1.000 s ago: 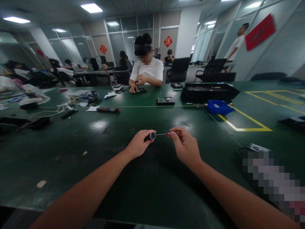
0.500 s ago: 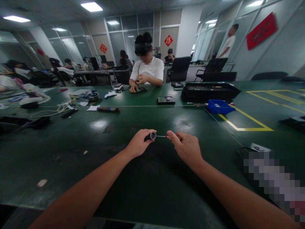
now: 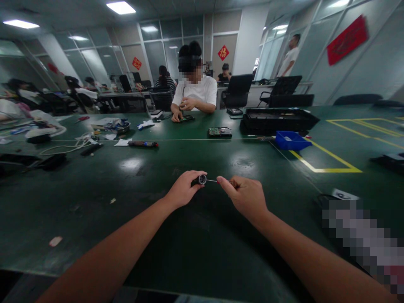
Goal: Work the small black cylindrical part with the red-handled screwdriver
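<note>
My left hand is closed round a short black cylinder with a silver ring end, held just above the green table. My right hand pinches a thin metal rod with a red handle, a small screwdriver by its look. The rod's tip points left into the ring end of the cylinder. Both hands hover at the middle of the table, close together.
A person in a white shirt sits across the table working on a small device. A circuit board, a black tray and a blue bin lie beyond my hands. Cables and clutter lie far left. A blurred patch covers something at my right.
My right hand has slid left along the rod toward the cylinder, so less of the shaft shows. The left hand holds still. A person standing at the back has walked left.
</note>
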`<state>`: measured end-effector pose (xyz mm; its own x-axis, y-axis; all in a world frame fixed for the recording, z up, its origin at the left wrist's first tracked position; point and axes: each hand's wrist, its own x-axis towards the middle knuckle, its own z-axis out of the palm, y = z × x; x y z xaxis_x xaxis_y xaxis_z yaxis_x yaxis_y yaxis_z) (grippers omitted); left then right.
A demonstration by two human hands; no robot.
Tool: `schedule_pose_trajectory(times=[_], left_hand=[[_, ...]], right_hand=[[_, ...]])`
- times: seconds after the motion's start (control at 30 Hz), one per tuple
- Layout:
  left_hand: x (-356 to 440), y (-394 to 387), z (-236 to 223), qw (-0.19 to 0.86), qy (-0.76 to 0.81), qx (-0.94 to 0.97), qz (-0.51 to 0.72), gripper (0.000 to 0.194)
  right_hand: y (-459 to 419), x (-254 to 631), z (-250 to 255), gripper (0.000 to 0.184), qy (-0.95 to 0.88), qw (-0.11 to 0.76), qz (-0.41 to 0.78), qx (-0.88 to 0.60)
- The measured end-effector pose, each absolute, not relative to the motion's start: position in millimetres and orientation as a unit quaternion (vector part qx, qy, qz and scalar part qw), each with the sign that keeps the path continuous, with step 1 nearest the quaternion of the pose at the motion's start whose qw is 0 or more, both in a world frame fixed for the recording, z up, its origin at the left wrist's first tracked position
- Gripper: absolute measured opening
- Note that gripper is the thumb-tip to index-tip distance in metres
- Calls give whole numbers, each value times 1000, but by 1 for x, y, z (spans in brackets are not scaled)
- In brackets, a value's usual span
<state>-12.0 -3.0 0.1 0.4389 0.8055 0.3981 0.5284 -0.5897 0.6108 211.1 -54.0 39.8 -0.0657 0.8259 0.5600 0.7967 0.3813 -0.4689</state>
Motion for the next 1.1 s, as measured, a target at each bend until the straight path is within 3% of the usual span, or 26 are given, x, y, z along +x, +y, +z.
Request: schedule_pose_trajectory(times=[0.17,0.37,0.47,1.1], left_hand=[[-13,-3,2,207,415,815,347,39],[-13,-3,3,208,419,813,346,37],[-12,-4,4,210,415,815,344,36],[-11,-6,4,196,406,828,334,36]], right_hand=[[-54,211,42,27,-751,392,88,-524],[-55,211,41,44,-766,382,173,-488],[-54,211,43,35,-754,366,168,-518],[-57,210,46,28,-767,398,141,-483]])
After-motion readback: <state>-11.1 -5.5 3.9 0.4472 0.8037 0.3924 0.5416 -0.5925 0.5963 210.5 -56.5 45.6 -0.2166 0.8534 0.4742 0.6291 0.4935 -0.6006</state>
